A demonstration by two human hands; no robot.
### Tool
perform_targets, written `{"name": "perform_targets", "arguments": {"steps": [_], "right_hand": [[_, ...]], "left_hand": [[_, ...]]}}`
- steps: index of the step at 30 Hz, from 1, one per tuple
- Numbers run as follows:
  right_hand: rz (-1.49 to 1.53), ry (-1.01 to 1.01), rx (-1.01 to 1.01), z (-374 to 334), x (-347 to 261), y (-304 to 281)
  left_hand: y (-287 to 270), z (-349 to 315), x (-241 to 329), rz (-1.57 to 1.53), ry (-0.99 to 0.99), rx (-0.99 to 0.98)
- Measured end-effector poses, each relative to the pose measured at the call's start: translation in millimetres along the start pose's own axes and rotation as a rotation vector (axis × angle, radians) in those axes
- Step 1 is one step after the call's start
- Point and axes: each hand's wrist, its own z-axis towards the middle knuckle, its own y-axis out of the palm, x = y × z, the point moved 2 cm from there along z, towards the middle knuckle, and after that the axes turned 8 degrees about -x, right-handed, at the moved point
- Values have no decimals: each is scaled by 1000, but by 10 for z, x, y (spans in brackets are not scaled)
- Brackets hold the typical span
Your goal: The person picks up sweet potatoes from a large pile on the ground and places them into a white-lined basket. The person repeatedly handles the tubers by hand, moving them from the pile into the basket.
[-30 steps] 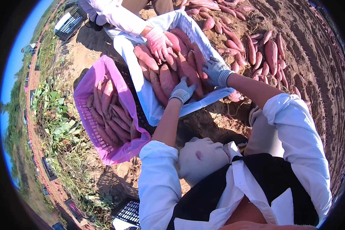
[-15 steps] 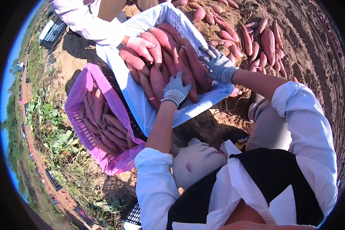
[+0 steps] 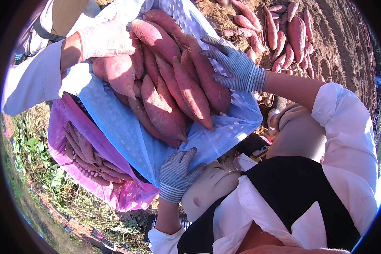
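Large reddish sweet potatoes (image 3: 161, 106) are heaped in a crate lined with pale blue sheeting (image 3: 114, 131). My left hand (image 3: 176, 175), in a grey striped glove, is at the crate's near edge against the liner. Its fingers are stretched and the thumb stands apart. My right hand (image 3: 238, 67), gloved alike, lies along the crate's right side with fingers spread, next to a long sweet potato (image 3: 205, 72). Another person's gloved hand (image 3: 108, 40) reaches in from the upper left onto the heap, by a broad sweet potato (image 3: 120, 75).
A crate with a pink liner (image 3: 135, 197) holds slimmer sweet potatoes (image 3: 86, 150), left of the blue-lined one. More sweet potatoes (image 3: 296, 34) lie on the soil at upper right. Leafy plants (image 3: 38, 156) grow at the left. My bent knee (image 3: 300, 127) is right of the crate.
My left hand has left the heap and come down to the crate's near edge. My right hand stays by the right side. The other person's hand has shifted leftward on the heap; the view is closer.
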Motion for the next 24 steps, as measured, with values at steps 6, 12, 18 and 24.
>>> {"name": "perform_targets", "arguments": {"steps": [6,12,18,24], "right_hand": [[96,22,131,-51,33,12],[114,43,444,-338,1,24],[65,481,205,-1679,-119,-51],[74,1016,487,-3547,-963,-343]], "left_hand": [[74,172,-113,-59,-45,-195],[84,198,-81,24,96,-168],[183,161,-21,-44,105,-75],[354,79,-109,64,143,3]]}}
